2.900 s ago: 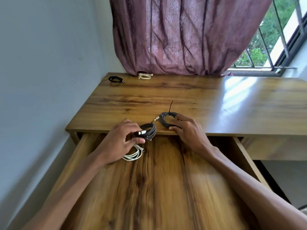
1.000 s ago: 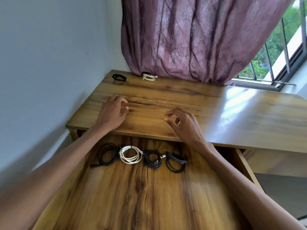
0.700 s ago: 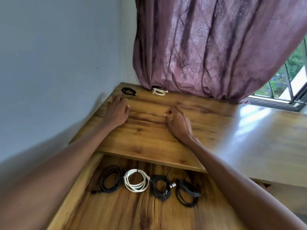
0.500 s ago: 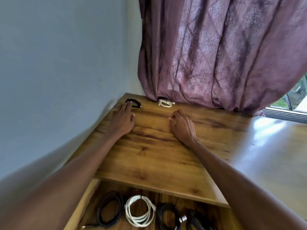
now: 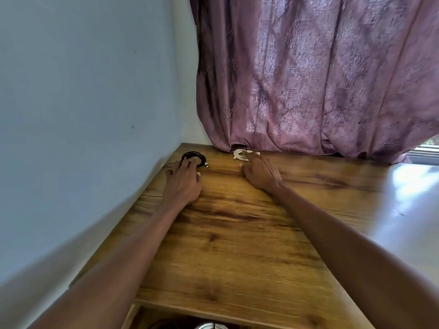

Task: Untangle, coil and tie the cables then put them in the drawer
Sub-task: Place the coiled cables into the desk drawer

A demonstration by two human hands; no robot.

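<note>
L hand: my left hand [image 5: 183, 181] flat, fingers straight, tips touching black cable [image 5: 194, 158] at desk [image 5: 237, 245] far corner.
R hand: my right hand [image 5: 260, 173] open, fingertips on white cable [image 5: 240, 155] by curtain [image 5: 308, 79].

This looks like a room in a home, likely a bedroom or study corner. A varnished wooden tabletop [image 5: 237, 233] stands pushed into the corner against a plain pale blue wall [image 5: 83, 103]. A mauve patterned curtain [image 5: 320, 79] hangs down to its far edge, and a strip of window [image 5: 427, 155] shows at the right, throwing daylight on the wood.
</note>
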